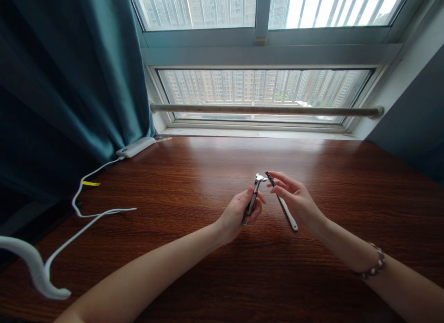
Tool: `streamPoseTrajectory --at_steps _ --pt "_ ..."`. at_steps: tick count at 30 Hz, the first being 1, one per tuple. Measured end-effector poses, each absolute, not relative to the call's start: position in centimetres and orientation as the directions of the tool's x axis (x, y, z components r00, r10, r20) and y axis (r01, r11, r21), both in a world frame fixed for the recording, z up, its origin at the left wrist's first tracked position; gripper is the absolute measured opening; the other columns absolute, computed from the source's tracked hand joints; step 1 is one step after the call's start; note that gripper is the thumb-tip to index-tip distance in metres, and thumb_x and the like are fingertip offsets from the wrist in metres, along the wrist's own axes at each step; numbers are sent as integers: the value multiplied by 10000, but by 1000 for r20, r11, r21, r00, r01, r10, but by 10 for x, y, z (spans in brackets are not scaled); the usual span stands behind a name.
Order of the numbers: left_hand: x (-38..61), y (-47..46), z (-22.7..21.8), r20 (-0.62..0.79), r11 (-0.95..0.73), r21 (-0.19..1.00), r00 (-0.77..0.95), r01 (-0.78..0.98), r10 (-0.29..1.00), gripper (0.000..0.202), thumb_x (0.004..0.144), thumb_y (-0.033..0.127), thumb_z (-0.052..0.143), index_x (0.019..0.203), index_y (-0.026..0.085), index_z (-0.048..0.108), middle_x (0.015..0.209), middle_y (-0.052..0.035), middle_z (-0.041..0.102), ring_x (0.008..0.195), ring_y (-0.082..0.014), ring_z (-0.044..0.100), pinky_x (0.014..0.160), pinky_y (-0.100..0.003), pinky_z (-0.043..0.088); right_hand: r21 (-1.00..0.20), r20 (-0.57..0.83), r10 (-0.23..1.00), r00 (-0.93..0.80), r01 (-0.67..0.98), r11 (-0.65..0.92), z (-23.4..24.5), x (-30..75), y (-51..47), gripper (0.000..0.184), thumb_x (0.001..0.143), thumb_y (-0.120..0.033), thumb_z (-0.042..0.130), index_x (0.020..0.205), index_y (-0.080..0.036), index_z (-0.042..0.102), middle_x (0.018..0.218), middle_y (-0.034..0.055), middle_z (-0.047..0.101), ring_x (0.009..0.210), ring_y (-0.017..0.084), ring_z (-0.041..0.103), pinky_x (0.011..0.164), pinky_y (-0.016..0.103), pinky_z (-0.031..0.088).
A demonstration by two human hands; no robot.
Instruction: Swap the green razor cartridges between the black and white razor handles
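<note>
My left hand (239, 209) is closed around the handle of a razor (255, 193), which is dark and silver with a shiny T-shaped head pointing up and away from me. Close to that head, my right hand (294, 195) pinches a thin dark strip-like piece (270, 178) between thumb and fingers. Below the right fingers a slim white handle (288, 215) with a small hole in its end slants toward me. It lines up with the dark piece, but fingers cover the place between, so I cannot tell whether the two are joined.
Both hands are over a brown wooden table (194, 175). At the far left stand a white power strip (136, 147) with a white cable (88, 215) and a curved white object (33, 263). A blue curtain (76, 73) hangs left; a metal rail (263, 110) crosses the window.
</note>
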State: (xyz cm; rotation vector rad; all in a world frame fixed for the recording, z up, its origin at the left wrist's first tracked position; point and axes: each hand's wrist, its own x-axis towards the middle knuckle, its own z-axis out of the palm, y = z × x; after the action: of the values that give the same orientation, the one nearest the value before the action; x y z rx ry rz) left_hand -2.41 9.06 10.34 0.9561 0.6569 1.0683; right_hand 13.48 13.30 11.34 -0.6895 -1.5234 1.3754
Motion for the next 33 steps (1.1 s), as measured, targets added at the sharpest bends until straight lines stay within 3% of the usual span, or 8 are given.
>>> streamPoseTrajectory --at_steps 4,9,17,27,33 --pt "-23 89 106 34 142 901 392 -409 919 365 853 462 355 811 131 502 476 38 356 414 -59 284 418 -187 224 -939 169 853 -493 -343 -13 110 134 137 313 748 -357 612 1048 -267 600 1054 52 592 912 169 540 820 332 414" --pt "-26 86 107 17 218 887 501 -407 865 322 826 452 412 778 138 468 520 40 329 399 -47 245 372 -178 177 -919 156 809 -566 -383 -91 108 134 139 323 735 -381 621 1045 -291 602 1104 46 573 922 169 538 812 333 420" --pt "-28 82 106 64 226 878 572 -422 818 382 835 475 372 639 147 389 474 61 228 372 -38 152 336 -167 118 -865 107 716 -690 -419 -275 107 132 134 370 687 -352 678 1039 -258 615 840 24 595 727 114 520 697 267 407" --pt "-26 82 105 47 137 927 469 -350 882 344 831 465 392 720 142 436 501 60 242 399 -40 169 347 -163 119 -884 85 694 -715 -375 -278 104 134 132 477 699 -404 648 1145 -277 536 835 37 561 746 145 505 722 316 409" --pt "-23 81 105 43 139 921 450 -363 892 352 809 485 430 726 143 441 491 63 256 390 -38 189 338 -164 130 -890 96 689 -718 -373 -264 104 133 131 437 720 -390 629 1137 -297 535 821 27 561 742 144 513 717 318 412"
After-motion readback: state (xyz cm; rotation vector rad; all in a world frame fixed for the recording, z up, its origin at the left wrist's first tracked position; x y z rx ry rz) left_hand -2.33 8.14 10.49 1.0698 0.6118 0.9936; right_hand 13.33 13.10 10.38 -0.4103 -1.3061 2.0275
